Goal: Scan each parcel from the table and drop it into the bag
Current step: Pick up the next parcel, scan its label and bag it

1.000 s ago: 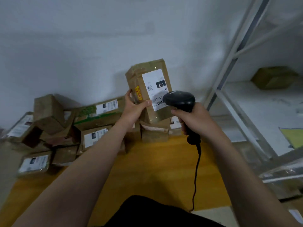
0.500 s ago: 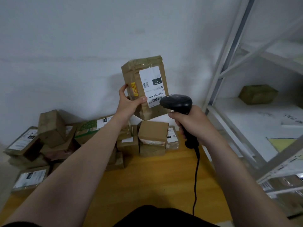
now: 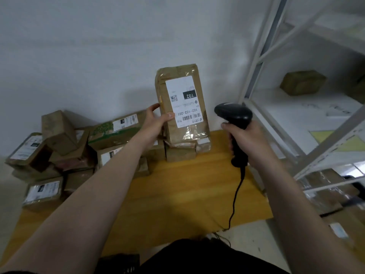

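While Held Upright, Parcel Faces Scanner

Left hand (image 3: 153, 123) grips the brown parcel (image 3: 181, 103) above the table (image 3: 187, 184): thumb (image 3: 167, 116) across its labelled front, fingers (image 3: 155, 107) curled behind. Right hand (image 3: 248, 139) is wrapped around the scanner (image 3: 234, 114) handle, near the parcel, not touching.

Both bare forearms reach forward from the bottom corners. The left hand (image 3: 156, 123) is raised, thumb across the front of a parcel (image 3: 188, 133) and fingers behind its edge. The right hand (image 3: 247, 139) is curled round the handle of a scanner (image 3: 234, 114)
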